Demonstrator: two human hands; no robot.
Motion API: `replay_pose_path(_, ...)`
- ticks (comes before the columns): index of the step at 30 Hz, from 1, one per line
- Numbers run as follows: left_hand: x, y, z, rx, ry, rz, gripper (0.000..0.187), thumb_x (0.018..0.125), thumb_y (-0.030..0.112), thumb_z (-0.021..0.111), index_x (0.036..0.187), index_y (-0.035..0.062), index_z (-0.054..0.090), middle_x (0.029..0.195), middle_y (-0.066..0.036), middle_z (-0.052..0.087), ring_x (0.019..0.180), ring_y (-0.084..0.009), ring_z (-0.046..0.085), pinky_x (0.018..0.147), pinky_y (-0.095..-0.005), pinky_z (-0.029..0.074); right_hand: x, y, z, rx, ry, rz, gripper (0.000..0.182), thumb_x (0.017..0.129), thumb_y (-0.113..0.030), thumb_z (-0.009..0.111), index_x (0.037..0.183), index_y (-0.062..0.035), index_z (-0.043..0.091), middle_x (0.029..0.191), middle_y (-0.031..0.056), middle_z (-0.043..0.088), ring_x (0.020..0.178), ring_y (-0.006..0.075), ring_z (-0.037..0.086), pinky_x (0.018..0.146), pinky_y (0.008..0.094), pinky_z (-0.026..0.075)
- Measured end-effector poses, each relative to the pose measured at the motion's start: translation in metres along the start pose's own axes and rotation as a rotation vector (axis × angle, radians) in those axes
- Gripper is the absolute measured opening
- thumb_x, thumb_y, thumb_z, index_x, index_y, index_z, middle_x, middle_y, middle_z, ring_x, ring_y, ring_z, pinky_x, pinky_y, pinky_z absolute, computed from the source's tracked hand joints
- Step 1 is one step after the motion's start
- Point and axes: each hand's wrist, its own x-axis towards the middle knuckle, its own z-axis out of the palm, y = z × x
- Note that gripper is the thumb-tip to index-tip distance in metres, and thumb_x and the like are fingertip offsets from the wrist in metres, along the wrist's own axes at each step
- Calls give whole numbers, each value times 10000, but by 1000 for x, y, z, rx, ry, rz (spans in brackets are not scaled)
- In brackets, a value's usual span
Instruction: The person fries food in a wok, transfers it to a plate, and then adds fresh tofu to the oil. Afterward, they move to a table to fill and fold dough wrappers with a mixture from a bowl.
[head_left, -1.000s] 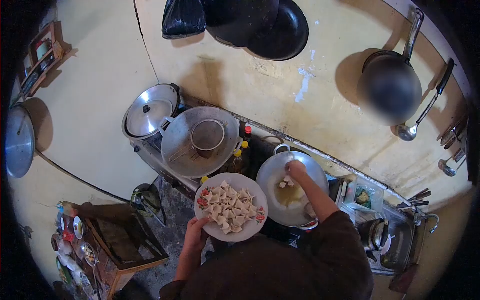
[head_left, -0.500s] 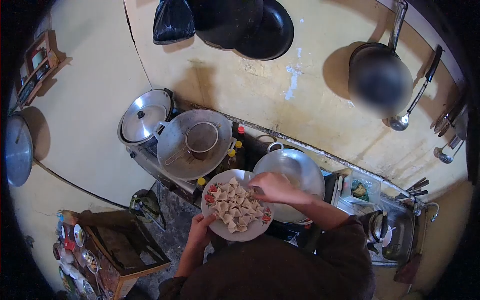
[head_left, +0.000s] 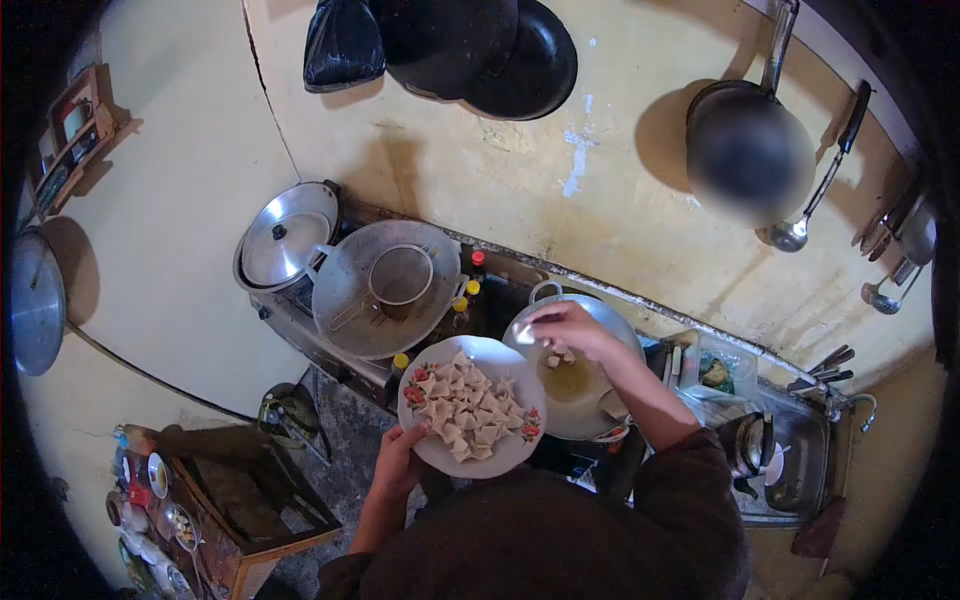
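My left hand (head_left: 402,455) grips the near left rim of a white plate with red flowers (head_left: 512,455). Several folded dumplings (head_left: 470,405) are piled on the plate. To the right, my right hand (head_left: 567,328) is over a wok (head_left: 622,345) with yellowish oil in its bottom. A pale dumpling (head_left: 525,334) is pinched in its fingertips, slightly blurred. A few small pale pieces lie in the oil below the hand, and a folded piece sits near the wok's right side, partly behind my forearm.
Left of the plate stands a large pan (head_left: 345,240) with a strainer (head_left: 400,274) in it, beside a lidded pot (head_left: 287,235). Bottles (head_left: 462,305) with coloured caps stand between pan and wok. A sink (head_left: 800,440) with a kettle (head_left: 745,450) is at right.
My right hand has moved from the plate to above the wok, carrying a dumpling. The oil and pieces in the wok now show. My left hand still holds the plate.
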Motion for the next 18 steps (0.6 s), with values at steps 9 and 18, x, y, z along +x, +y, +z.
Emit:
replay_pose_path(9,-11,-2,-24,-62,51,45,268,809,59,541,1046,-66,524,1010,-150,594,878,-230,603,811,-346,473,20,157,-81,-1091,435,221,103,666,-208,658,709,-115,675,752,102,646,714,274,632,649,385,509)
replay_pose_path(18,-22,-2,-36,-34,83,49,268,824,68,520,1062,-55,522,1022,-146,592,890,-234,601,799,-366,480,28,226,-83,-1334,359,249,82,641,-168,632,711,-159,675,732,108,633,700,282,624,637,387,505)
